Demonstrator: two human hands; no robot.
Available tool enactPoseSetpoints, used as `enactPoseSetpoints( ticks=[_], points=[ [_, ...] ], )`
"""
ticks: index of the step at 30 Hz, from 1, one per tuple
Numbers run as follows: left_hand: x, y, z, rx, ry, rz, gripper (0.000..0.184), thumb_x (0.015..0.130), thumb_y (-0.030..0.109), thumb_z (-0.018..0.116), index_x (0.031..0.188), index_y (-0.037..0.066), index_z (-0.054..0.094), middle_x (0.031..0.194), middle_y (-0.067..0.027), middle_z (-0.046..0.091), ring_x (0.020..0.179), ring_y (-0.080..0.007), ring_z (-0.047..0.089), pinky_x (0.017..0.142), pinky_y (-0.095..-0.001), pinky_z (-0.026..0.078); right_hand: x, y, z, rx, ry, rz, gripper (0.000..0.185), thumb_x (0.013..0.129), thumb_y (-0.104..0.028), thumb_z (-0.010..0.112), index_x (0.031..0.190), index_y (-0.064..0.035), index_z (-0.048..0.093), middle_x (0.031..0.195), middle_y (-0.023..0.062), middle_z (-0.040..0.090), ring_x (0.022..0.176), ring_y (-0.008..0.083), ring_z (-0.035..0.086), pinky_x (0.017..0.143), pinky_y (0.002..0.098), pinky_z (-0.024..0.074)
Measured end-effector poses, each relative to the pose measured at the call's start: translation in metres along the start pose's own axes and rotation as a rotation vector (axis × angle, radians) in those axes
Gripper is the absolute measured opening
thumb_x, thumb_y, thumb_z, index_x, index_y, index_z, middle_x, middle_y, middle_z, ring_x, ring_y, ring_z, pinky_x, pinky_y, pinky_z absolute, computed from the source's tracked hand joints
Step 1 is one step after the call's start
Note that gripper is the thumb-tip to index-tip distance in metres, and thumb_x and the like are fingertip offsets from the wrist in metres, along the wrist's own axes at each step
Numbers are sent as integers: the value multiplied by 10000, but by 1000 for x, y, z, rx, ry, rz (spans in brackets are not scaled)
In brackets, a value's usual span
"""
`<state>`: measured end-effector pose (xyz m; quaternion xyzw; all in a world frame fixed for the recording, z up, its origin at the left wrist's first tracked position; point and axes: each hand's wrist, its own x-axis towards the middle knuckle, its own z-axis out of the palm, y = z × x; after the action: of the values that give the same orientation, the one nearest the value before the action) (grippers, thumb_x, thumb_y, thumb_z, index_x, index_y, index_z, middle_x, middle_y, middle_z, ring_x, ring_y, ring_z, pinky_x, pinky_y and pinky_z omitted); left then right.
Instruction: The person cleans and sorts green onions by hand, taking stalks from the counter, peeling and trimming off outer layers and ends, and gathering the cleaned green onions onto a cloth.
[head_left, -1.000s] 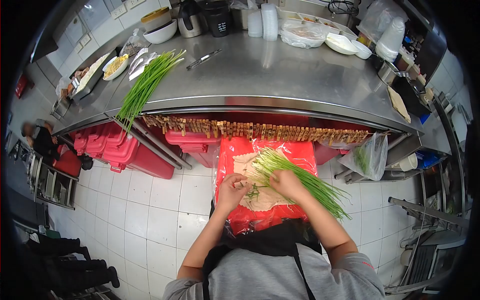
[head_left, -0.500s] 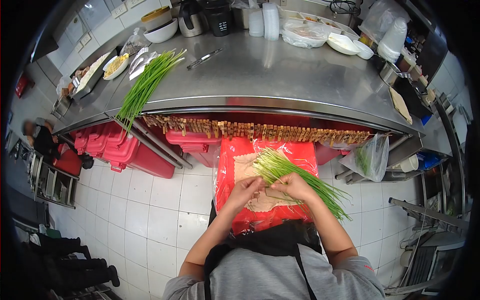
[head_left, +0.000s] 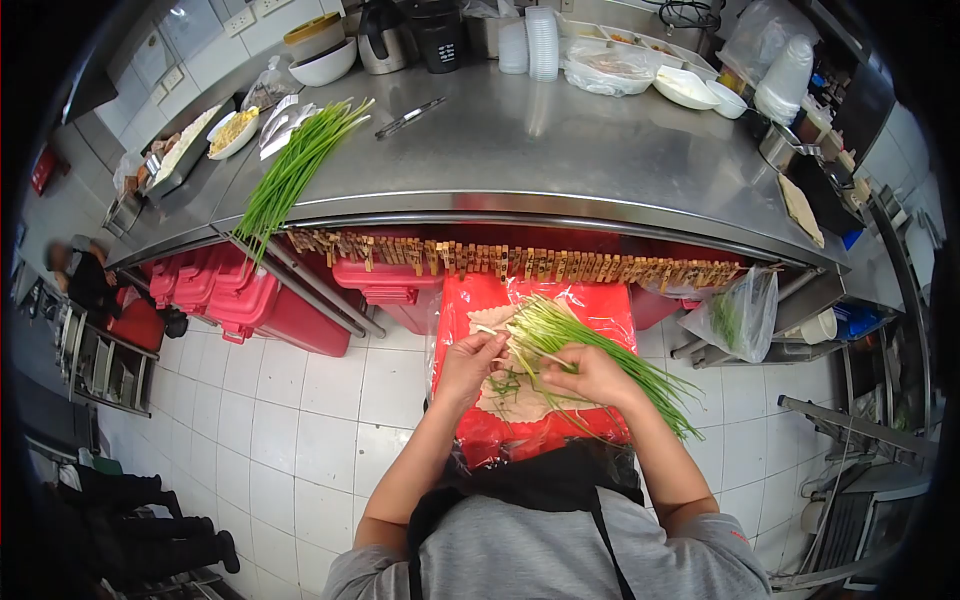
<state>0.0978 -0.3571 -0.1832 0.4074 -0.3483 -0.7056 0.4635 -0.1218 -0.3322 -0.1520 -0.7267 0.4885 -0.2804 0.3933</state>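
Over a red plastic-covered surface (head_left: 455,300), my left hand (head_left: 472,368) is pinched on the pale end of a thin green chive stalk. My right hand (head_left: 592,376) is closed at a stalk just to the right, its fingertips partly hidden. Whether both hands hold the same stalk I cannot tell. Beyond and beside my right hand lies a loose bunch of chives (head_left: 640,375), white ends toward the counter and green tips toward the lower right. Under my hands is a piece of brown paper (head_left: 525,405) with small green scraps on it.
A steel counter (head_left: 560,150) runs across ahead, with another bunch of chives (head_left: 298,165) hanging over its edge and a pen (head_left: 410,117). Wooden clothespins (head_left: 530,264) line its underside. Red bins (head_left: 270,310) stand below left; a plastic bag (head_left: 745,315) hangs right.
My left hand has moved left and away from my right hand, with a pale stalk end now showing at its fingertips. My right hand has shifted slightly.
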Motion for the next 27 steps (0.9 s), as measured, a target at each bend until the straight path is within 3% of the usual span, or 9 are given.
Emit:
enactPoseSetpoints(
  ticks=[3,4,6,15,27],
  points=[
    [-1,-3,9,3,-75,9,201,890,179,607,1005,18,644,793,-5,622,678,-49,545,605,-177,427,13,-8,7,101,31,11,220,787,-215,692,846,-2,678,759,136,636,675,166,588,658,314,457],
    [-1,-4,7,5,-113,9,220,894,172,597,1031,3,629,815,-16,623,751,-94,587,675,-233,477,14,-7,9,115,32,51,219,786,-213,692,845,-2,678,762,138,637,672,175,593,651,316,458],
    [-2,-1,9,-11,-109,30,225,895,172,596,1035,-1,632,827,-17,631,752,-90,586,674,-230,474,18,-7,12,145,28,130,217,785,-209,693,842,-1,676,767,142,639,665,195,603,637,320,461],
    [-8,-2,18,313,-102,147,148,870,107,618,944,-12,666,819,-37,666,706,-72,591,645,-199,467,13,-33,8,-100,203,-66,162,738,-139,684,757,17,647,712,161,577,665,335,586,594,388,449],
    [9,14,-8,278,114,341,92,839,37,612,893,-16,664,815,-43,662,716,-78,592,663,-201,469,1,-36,0,-54,73,-8,164,743,-147,690,752,11,649,732,160,604,674,301,600,630,366,460]
  ],
)
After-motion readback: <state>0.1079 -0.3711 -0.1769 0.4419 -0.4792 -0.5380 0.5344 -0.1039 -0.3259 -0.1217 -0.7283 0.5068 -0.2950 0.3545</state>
